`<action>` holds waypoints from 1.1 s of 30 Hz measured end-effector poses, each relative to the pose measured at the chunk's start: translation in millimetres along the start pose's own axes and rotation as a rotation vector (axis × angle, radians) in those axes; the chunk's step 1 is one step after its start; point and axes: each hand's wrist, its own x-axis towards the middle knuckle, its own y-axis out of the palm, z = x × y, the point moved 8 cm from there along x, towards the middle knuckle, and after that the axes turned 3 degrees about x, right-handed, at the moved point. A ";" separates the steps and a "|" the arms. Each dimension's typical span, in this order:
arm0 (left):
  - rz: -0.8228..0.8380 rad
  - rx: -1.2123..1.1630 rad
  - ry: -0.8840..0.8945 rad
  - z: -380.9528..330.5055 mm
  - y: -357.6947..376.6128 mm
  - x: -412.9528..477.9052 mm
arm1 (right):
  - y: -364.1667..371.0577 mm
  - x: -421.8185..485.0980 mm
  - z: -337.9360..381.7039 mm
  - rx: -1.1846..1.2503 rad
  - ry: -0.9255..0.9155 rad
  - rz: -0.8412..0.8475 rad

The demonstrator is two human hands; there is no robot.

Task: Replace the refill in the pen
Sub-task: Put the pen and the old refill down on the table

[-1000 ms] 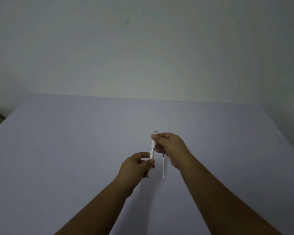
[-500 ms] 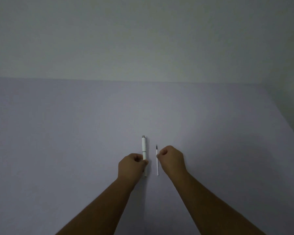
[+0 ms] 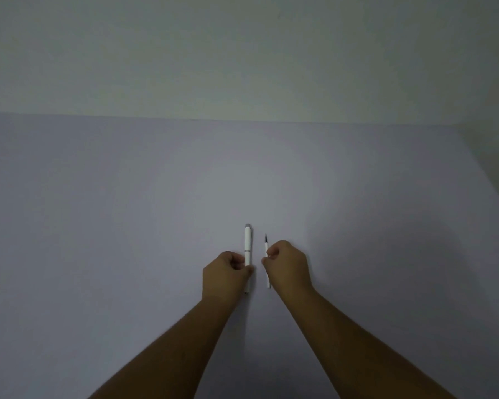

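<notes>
- Two bare forearms reach in from the near edge of the surface (image 3: pixel 98 226), one on each side of the middle, and narrow toward the hands.
- Left hand (image 3: pixel 225 273) is curled into a loose fist with its grip pinching the lower half of the pen (image 3: pixel 247 246); thumb and fingers press on the barrel from the left side.
- That pen is white, lies along the surface pointing away from the person, and has a grey cap end at its far tip; its near tip peeks out just below the left hand.
- Right hand (image 3: pixel 288 264) is also curled, its grip closed on the refill (image 3: pixel 267 254), with the fingertips meeting at the thin stick's middle.
- This refill is a slim white rod with a dark far tip; its near end shows below the right hand's fingers.
- Pen and refill lie side by side, nearly parallel, close but apart, roughly in the middle of the surface between its left and right edges.
- Whether either one is lifted or resting on the surface cannot be told.
- Beyond them the pale lilac surface runs bare to its far edge.
- Past that edge stands a plain pale wall (image 3: pixel 242 53).
</notes>
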 end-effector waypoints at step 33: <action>-0.039 0.059 0.092 -20.9 -20.4 -9.9 | -24.2 -5.9 16.8 0.071 -0.050 -0.095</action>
